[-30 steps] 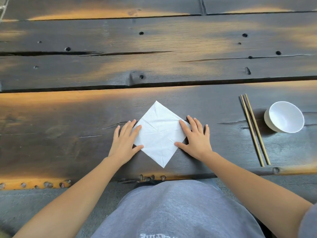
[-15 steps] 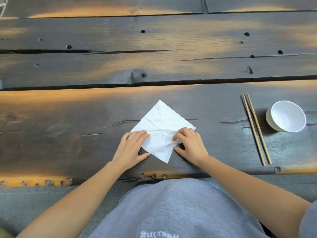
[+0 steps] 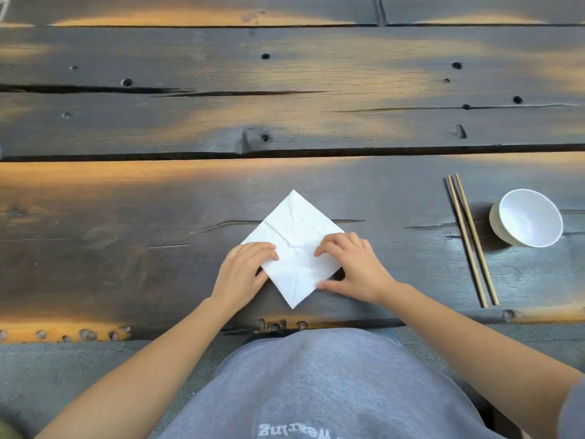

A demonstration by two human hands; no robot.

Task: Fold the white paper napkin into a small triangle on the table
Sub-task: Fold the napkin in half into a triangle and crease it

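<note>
The white paper napkin (image 3: pixel 294 226) lies as a diamond on the dark wooden table (image 3: pixel 126 217), one corner pointing at me, with crease lines crossing its middle. My left hand (image 3: pixel 243 270) covers its left corner, fingers curled on top and thumb tucked at the lower left edge. My right hand (image 3: pixel 354 267) covers the right corner the same way, thumb along the lower right edge. A small shadow shows under both edges, so they look slightly raised. The far corner and the near tip lie flat.
Two wooden chopsticks (image 3: pixel 468 239) lie side by side to the right of the napkin. A white bowl (image 3: pixel 527 218) stands just beyond them. The table's near edge runs just below the napkin's tip, against my grey shirt.
Both hands slid from flat beside the napkin onto its side corners and curled their fingers over them. The napkin stayed in place.
</note>
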